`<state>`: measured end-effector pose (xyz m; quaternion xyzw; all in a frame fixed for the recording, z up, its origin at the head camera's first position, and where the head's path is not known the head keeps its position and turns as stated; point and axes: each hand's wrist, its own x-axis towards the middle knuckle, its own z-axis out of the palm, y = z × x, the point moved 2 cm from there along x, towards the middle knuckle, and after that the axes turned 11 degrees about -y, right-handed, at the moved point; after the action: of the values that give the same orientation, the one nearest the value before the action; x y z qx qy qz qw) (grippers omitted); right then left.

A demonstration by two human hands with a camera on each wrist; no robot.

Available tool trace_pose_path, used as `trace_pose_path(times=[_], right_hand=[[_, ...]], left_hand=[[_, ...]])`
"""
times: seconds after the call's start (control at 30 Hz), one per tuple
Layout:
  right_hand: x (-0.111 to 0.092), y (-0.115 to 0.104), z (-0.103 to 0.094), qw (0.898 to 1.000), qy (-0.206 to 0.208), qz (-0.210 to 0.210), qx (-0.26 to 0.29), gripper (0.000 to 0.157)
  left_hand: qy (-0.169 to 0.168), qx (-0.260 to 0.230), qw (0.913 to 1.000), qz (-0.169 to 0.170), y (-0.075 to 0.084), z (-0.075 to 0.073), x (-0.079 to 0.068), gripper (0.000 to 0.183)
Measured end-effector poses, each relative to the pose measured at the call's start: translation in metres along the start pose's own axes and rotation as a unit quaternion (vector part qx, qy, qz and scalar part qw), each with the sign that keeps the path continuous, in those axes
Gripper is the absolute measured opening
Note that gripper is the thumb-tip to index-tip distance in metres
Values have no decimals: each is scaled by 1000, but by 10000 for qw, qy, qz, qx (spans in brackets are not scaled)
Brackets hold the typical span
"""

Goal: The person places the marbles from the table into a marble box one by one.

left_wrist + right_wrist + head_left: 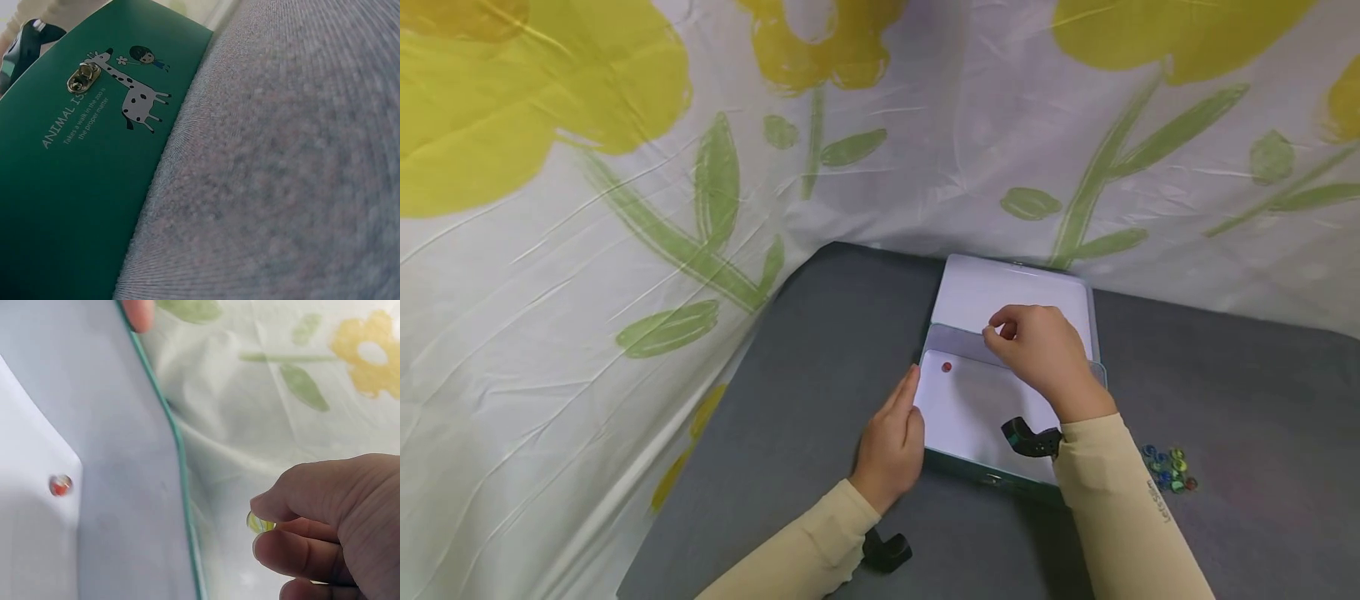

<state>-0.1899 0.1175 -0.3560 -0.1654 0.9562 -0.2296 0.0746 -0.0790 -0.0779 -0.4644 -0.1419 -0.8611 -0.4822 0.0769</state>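
Note:
A green tin box (966, 421) with a white inside lies with its hinged lid (1022, 287) folded back. My right hand (1048, 354) is above the box near the hinge side, pinching a clear marble (258, 523) with yellow-green streaks between thumb and index finger. One red marble (947, 367) sits on the box floor near its far left corner. Against the box's left wall rests my left hand (887, 446), fingers straight; a fingertip (139, 315) shows over the rim in the right wrist view. The left wrist view shows the box's printed giraffe front (134, 94), not the hand.
Several blue, yellow, green and red marbles (1167, 471) lie grouped on the dark grey table cloth (820, 350), right of the box. A white curtain (925, 175) with yellow flowers hangs behind and left of the table. A metal latch (992, 480) sits on the box front.

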Motion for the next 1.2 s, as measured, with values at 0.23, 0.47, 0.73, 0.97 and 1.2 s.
trace_pose_path(times=[0.23,0.47,0.73,0.97,1.2], right_hand=[[13,-6,19,9992,-299,-262,-43,20],[19,-5,35,9964,-620,-566,-75,17],[26,-4,48,9923,-998,-732,-28,13],[27,3,50,9899,-1318,-530,-3,19],[29,10,56,9881,-1478,-390,-178,20]], left_hand=[[20,47,9999,86,0,0,1,52],[-51,89,9999,112,-1,1,1,52],[-79,31,9999,88,-1,-2,2,53],[-90,51,9999,34,1,-2,3,53],[-89,10,10000,-1,1,-1,4,54]])
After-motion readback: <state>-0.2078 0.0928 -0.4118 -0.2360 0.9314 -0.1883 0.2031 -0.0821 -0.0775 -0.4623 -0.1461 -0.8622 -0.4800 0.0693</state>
